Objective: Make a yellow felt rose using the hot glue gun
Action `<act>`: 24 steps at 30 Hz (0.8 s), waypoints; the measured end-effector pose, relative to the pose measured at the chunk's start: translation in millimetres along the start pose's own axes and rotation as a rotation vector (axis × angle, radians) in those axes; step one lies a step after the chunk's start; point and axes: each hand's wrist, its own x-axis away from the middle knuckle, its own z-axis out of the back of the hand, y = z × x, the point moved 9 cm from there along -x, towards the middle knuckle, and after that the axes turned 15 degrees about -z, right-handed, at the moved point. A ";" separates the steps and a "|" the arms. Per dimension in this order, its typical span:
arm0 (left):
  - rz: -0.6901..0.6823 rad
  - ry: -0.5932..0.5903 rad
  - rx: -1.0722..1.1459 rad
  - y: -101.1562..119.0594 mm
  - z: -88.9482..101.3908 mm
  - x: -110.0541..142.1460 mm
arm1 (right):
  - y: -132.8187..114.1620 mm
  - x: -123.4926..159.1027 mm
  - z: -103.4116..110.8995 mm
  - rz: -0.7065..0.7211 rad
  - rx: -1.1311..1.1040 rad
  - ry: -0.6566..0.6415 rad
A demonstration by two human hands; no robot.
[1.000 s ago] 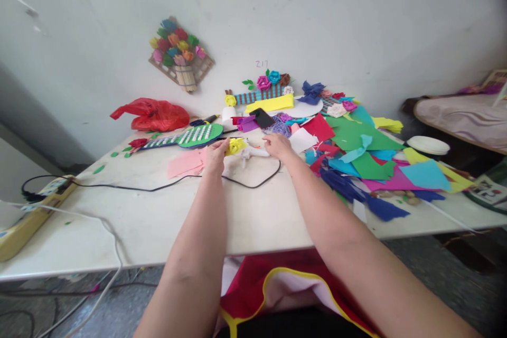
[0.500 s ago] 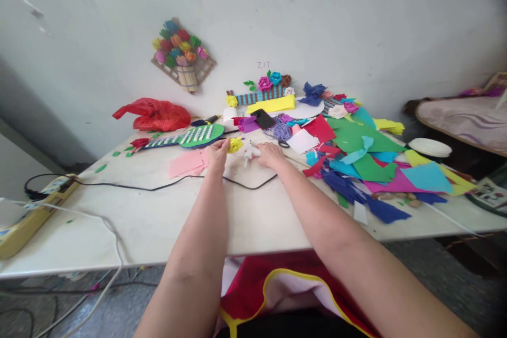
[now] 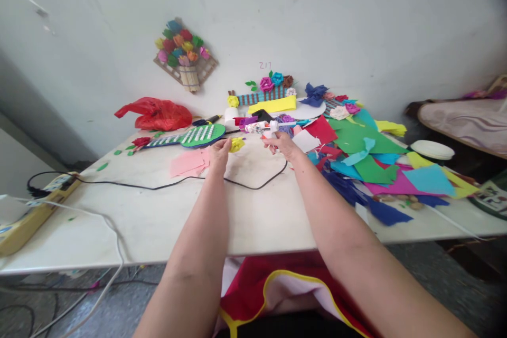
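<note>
Only one view here, looking down from the head. Got a yellow paper flower (image 3: 236, 144) pinched in the left hand (image 3: 219, 156) in a closed thumb-and-finger grip, over the middle of the white table (image 3: 261, 227). Can't tell whether it's touching the tabletop. Got a white tool (image 3: 273, 127) with an orange-red bit gripped in the closed right hand (image 3: 284, 145), kinda like a glue gun. Can see bare table between flower and tool, so well apart from each other.

Can follow a black cord (image 3: 138, 187) from the beige power strip (image 3: 43, 211), behind the left wrist and round up toward the right hand. Just left of the left hand, see pink paper (image 3: 189, 162) lying flat, and beyond it a green guitar-shaped piece (image 3: 203, 135) with white strips, plus a red plastic bag (image 3: 158, 116) further back. Over on the right, see a messy pile of coloured paper (image 3: 362, 137) beside the right forearm.
</note>
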 end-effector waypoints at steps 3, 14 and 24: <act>0.000 -0.011 0.023 1.0 -1.6 1.0 | -5.7 7.6 -7.2 0.030 -0.042 -0.099; -0.010 -0.046 0.052 3.1 -5.8 1.4 | -11.2 15.7 -14.9 0.022 0.052 -0.149; -0.010 -0.057 0.035 0.9 -5.9 1.1 | -7.8 10.9 -15.6 0.019 0.086 -0.143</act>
